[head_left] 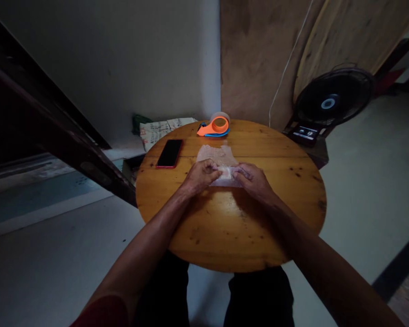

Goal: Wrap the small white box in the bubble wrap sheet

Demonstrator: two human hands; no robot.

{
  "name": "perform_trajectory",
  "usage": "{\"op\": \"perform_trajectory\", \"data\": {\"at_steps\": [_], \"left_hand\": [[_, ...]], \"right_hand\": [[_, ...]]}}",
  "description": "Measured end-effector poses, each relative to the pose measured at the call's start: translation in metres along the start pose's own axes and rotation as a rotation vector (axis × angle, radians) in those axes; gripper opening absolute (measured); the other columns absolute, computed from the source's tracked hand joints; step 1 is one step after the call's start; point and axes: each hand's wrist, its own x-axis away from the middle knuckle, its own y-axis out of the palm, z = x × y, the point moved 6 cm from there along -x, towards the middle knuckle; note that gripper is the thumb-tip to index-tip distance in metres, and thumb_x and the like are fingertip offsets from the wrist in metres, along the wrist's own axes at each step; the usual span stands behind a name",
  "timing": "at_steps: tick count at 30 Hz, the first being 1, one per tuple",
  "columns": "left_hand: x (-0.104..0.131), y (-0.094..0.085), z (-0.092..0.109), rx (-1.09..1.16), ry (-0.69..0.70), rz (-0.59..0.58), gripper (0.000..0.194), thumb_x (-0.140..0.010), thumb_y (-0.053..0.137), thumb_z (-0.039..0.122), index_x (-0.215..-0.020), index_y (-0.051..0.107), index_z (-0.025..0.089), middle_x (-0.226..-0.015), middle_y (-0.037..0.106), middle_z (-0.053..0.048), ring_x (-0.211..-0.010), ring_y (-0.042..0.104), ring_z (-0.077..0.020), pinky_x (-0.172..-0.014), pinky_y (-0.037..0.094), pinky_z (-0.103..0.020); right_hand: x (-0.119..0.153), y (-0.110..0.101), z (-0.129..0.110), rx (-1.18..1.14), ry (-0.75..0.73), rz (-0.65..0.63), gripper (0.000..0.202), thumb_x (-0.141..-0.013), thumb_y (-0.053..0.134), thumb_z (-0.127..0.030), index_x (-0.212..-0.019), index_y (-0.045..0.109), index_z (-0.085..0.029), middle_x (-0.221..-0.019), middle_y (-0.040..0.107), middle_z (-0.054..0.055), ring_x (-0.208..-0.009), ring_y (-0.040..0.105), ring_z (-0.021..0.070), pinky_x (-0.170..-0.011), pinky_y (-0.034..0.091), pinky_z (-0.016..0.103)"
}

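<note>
A sheet of clear, pale bubble wrap (217, 155) lies at the middle of the round wooden table (211, 227). Its near part is folded over something small and whitish that I cannot make out through the plastic. My left hand (203, 175) pinches the left end of this fold between thumb and fingers. At the right end, my right hand (254, 179) grips the wrap in the same way, thumb toward the middle. Beyond the sheet stands an orange and blue tape dispenser (214, 126) with a roll of clear tape, touched by neither hand.
A phone (169, 153) with a red edge lies on the table's left side. Behind the table, a printed sack (165, 128) rests by the wall. A black fan (327, 104) stands at the back right, and a white cord (286, 66) hangs nearby.
</note>
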Motion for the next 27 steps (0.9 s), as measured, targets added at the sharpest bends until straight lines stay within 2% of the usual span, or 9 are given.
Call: {"op": "perform_trajectory", "data": {"at_steps": [3,10,17,21,27], "left_hand": [[0.0,0.001,0.0,0.11,-0.02,-0.011,0.025,-0.066,0.07,0.035,-0.068,0.052,0.017,-0.075,0.058,0.001,-0.061,0.049,-0.0084,-0.057,0.04,-0.021],[0.006,-0.003,0.009,0.098,-0.081,-0.002,0.02,-0.064,0.069,0.028,-0.065,0.054,0.016,-0.069,0.056,0.003,-0.056,0.045,-0.0072,-0.052,0.035,-0.02],[0.005,-0.001,0.002,0.107,-0.079,-0.004,0.019,-0.064,0.068,0.025,-0.064,0.051,0.016,-0.063,0.052,0.004,-0.053,0.043,-0.0061,-0.049,0.032,-0.019],[0.004,-0.001,0.002,0.082,-0.063,-0.012,0.017,-0.064,0.068,0.024,-0.069,0.053,0.016,-0.062,0.05,0.006,-0.054,0.044,-0.006,-0.051,0.035,-0.018],[0.003,0.0,0.003,0.103,-0.066,-0.007,0.026,-0.065,0.066,0.022,-0.089,0.058,0.016,-0.081,0.06,0.0,-0.069,0.054,-0.0093,-0.058,0.042,-0.019]], "right_hand": [[0.0,0.004,0.0,-0.064,0.012,-0.035,0.022,-0.084,0.051,-0.034,-0.085,0.067,-0.02,-0.089,0.069,0.005,-0.083,0.061,0.0195,-0.076,0.046,0.031],[0.002,0.003,0.001,-0.163,0.068,-0.025,0.019,-0.081,0.055,-0.036,-0.079,0.065,-0.02,-0.076,0.064,0.002,-0.071,0.056,0.0177,-0.064,0.044,0.028],[0.006,0.005,0.007,-0.293,0.172,-0.031,0.018,-0.079,0.057,-0.037,-0.077,0.063,-0.019,-0.066,0.058,-0.001,-0.061,0.051,0.0142,-0.055,0.04,0.025],[0.006,-0.002,0.014,-0.176,0.197,0.004,0.018,-0.08,0.055,-0.035,-0.076,0.063,-0.019,-0.068,0.061,0.0,-0.063,0.054,0.0149,-0.058,0.04,0.026],[0.005,-0.008,0.012,0.041,0.149,0.023,0.015,-0.079,0.053,-0.028,-0.083,0.066,-0.019,-0.08,0.069,0.004,-0.074,0.06,0.0183,-0.069,0.041,0.029]]}}
